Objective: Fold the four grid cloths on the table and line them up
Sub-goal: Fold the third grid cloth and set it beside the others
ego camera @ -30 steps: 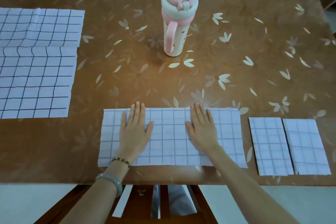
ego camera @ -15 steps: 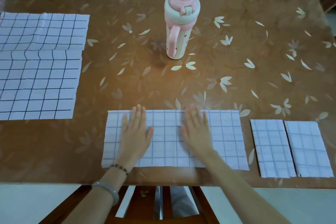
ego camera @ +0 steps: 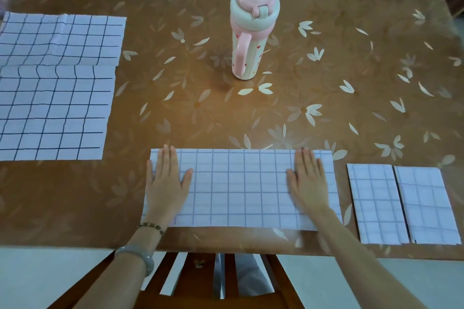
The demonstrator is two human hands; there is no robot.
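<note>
A white grid cloth folded into a long strip (ego camera: 238, 188) lies at the table's near edge. My left hand (ego camera: 167, 183) rests flat on its left end and my right hand (ego camera: 307, 180) flat on its right end, fingers spread, holding nothing. To the right, two small folded grid cloths (ego camera: 375, 202) (ego camera: 428, 204) lie side by side. At the far left an unfolded grid cloth (ego camera: 54, 113) lies flat, and its far part (ego camera: 62, 39) shows a crease.
A pink and cream drinking bottle (ego camera: 251, 32) with a handle stands upright at the middle of the brown flowered table (ego camera: 326, 70). A wooden chair (ego camera: 200, 283) sits under the near edge. Another chair back shows at the far side.
Both hands have slid apart along the strip, from its middle out to its two ends. The view has shifted slightly.
</note>
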